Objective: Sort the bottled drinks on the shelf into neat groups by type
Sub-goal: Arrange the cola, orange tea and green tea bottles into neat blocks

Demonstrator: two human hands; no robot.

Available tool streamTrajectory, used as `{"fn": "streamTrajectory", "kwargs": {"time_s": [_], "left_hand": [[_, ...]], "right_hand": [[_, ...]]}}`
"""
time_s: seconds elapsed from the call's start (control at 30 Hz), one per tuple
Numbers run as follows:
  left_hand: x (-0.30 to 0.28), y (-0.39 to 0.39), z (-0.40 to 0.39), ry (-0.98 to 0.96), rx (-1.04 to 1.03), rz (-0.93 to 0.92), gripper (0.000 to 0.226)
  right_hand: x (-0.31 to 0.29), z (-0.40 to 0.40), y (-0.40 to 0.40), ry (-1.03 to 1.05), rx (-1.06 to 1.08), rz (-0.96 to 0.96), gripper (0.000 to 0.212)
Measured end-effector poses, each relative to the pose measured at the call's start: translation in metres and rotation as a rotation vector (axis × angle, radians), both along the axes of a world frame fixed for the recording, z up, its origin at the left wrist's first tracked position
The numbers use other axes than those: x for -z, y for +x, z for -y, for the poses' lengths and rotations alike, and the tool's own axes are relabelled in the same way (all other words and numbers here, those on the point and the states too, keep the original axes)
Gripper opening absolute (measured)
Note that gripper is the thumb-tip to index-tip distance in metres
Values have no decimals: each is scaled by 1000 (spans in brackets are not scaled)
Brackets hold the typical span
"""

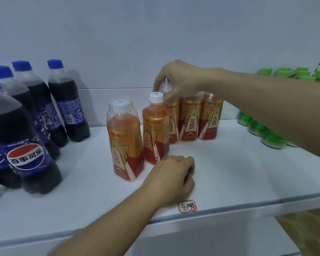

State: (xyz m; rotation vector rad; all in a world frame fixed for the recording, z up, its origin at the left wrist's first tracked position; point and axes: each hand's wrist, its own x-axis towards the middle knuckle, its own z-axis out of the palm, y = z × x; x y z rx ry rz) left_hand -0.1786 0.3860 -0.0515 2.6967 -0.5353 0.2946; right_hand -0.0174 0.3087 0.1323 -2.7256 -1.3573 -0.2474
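White shelving [229, 163] backed by a pale wall carried three kinds of drink. Five orange energy-drink bottles stood upright near the middle, long axes vertical, caps up. The front bottle [125, 145] wore a clear plastic sleeve over its white cap; the second bottle [155, 130] stood just beside it to the right and a little farther back, its cap bare. Behind them ran a row of three: the gripped bottle [171, 115], then two more orange bottles [199, 121] touching side by side.

The right hand [181, 82] reached in from the right, fingers curled down over the top of the gripped bottle, holding it by the cap end. The left hand [171, 178] rested on the shelf in front of the second bottle, fingers curled under loosely and holding nothing.

Cola bottles [35, 115] with blue caps stood grouped at the left, upright. Green bottles [262, 130] clustered at the far right, partly hidden by the forearm. A handwritten label [187, 206] was stuck at the shelf's front edge.
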Motion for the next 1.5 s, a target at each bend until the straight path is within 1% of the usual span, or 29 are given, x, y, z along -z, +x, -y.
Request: {"fn": "streamTrajectory", "kwargs": {"time_s": [0.27, 0.37, 0.47, 0.5, 0.57, 0.6, 0.63, 0.7, 0.73, 0.77, 0.8, 0.9, 1.1, 1.27, 1.33, 1.43, 1.47, 1.5], "left_hand": [[0, -1, -1, -14, 10, -8, 12], [0, -2, -1, -11, 7, -9, 11], [0, -1, -1, -10, 4, -12, 10], [0, -1, -1, -11, 3, -12, 10], [1, 0, -2, -17, 5, -9, 10], [1, -1, -2, -22, 8, -8, 10], [1, -1, -2, -25, 12, -4, 10], [1, 0, -2, -21, 14, 8, 10], [1, 0, -2, -20, 13, 10, 10], [1, 0, -2, -21, 11, 11, 10], [1, 0, -2, -21, 10, 13, 10], [2, -1, -2, -9, 30, 26, 9], [2, -1, -1, -6, 58, -30, 8], [0, -2, -1, -9, 48, -30, 7], [0, -2, -1, -10, 38, -39, 7], [0, -3, 0, -9, 35, -52, 8], [0, -3, -1, -10, 37, -54, 8], [-1, -4, -1, -11, 39, -59, 8]], "right_hand": [[0, 3, 5, -14, 34, -9, 42], [-5, -1, 5, -99, 27, 2, 43], [-15, -2, 0, -193, 29, 25, 34], [-19, -2, -4, -163, 9, 61, 31], [-28, -2, -16, 35, -74, 135, 35], [-30, -2, -25, 121, -108, 114, 40], [-31, -4, -36, 151, -115, 59, 46], [-19, -9, -55, 20, -80, -74, 54], [-8, -12, -59, -69, -73, -74, 55], [3, -14, -63, -127, -83, -38, 53], [12, -15, -62, -135, -96, -1, 51], [11, -12, -63, -34, -92, 0, 46], [-3, 13, -59, 13, -61, -152, 25], [-8, 22, -46, -9, -16, -279, 20], [-8, 20, -45, -30, -18, -254, 20], [-11, 12, -56, -111, -15, -93, 19], [-13, 6, -65, -93, -23, -42, 19], [-13, 0, -75, -30, -49, -5, 24]]}}
